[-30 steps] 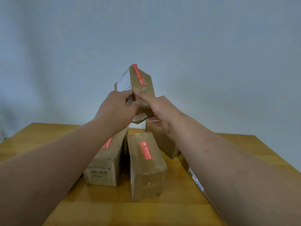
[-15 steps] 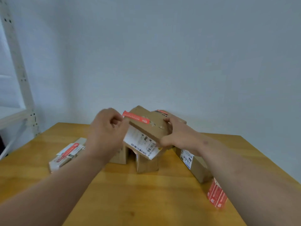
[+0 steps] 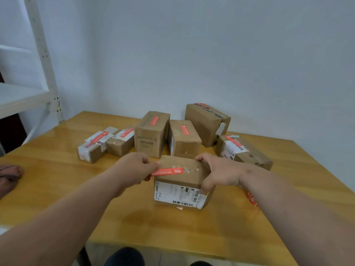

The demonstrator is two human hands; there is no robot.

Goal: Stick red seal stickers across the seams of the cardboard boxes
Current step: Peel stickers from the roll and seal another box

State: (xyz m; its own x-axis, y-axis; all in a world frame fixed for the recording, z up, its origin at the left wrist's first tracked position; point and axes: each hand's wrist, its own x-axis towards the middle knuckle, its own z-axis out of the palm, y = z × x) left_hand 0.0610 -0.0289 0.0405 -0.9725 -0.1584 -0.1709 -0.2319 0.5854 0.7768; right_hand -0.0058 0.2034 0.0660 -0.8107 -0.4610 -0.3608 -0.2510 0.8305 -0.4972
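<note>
A small cardboard box point(image 3: 179, 181) with a white shipping label on its front stands on the wooden table point(image 3: 172, 227) in front of me. A red seal sticker point(image 3: 167, 171) lies along its top over the taped seam, its left end past the box's edge. My left hand point(image 3: 134, 167) pinches that left end. My right hand point(image 3: 217, 171) grips the box's right side, thumb on the front and fingers over the top.
Several sealed boxes with red stickers stand behind: two low ones point(image 3: 104, 143) at left, a tall one point(image 3: 151, 133), another point(image 3: 183, 138), a large tilted one point(image 3: 207, 123), one at right point(image 3: 242, 150). Red stickers point(image 3: 251, 200) lie under my right forearm. A white shelf point(image 3: 28, 93) stands left.
The box has come down from the air in front of the wall to the table near me. My left hand now pinches the sticker's end; the view has tilted down.
</note>
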